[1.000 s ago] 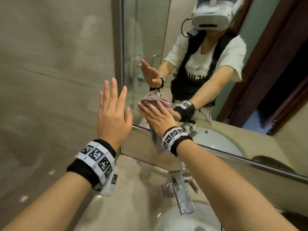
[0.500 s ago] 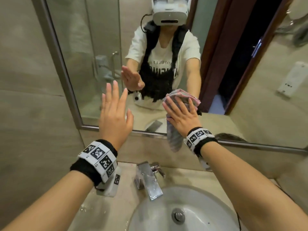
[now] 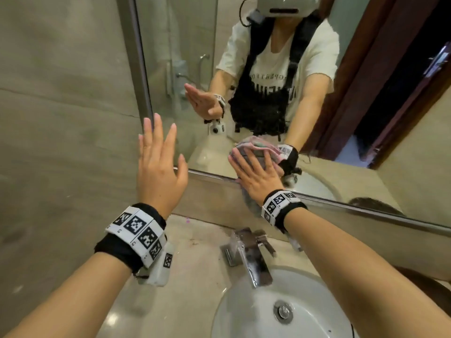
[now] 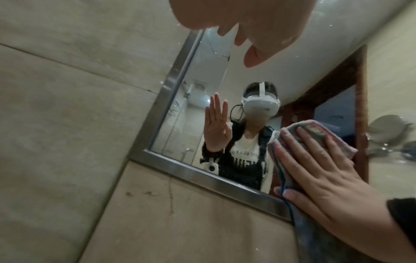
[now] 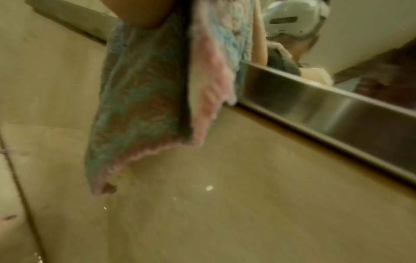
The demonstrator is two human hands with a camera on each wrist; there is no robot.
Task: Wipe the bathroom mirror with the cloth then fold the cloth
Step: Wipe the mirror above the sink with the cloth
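The mirror [image 3: 183, 45] hangs in a steel frame [image 3: 366, 208] above the basin. My right hand [image 3: 256, 176] lies flat with straight fingers and presses a pink and blue-grey cloth [image 3: 251, 206] against the glass at the mirror's bottom edge. The cloth [image 4: 315, 129] bunches above the fingertips, and its lower part [image 5: 144, 97] hangs over the frame onto the wall. The right hand [image 4: 319, 169] straddles the frame. My left hand [image 3: 158, 167] is raised near the mirror's lower left corner, fingers straight, holding nothing and apart from the glass. Its palm [image 4: 258, 26] fills the top of the left wrist view.
A chrome faucet [image 3: 249, 254] stands below my right wrist, over a white basin [image 3: 244, 313] set in a beige counter [image 3: 195, 252]. A tiled wall [image 3: 61, 118] runs along the left. The mirror reflects a person, a glass shower screen and a dark doorway.
My right hand has slid the cloth rightward from the mirror's left edge, then down onto the bottom frame. The left hand stays raised and open.
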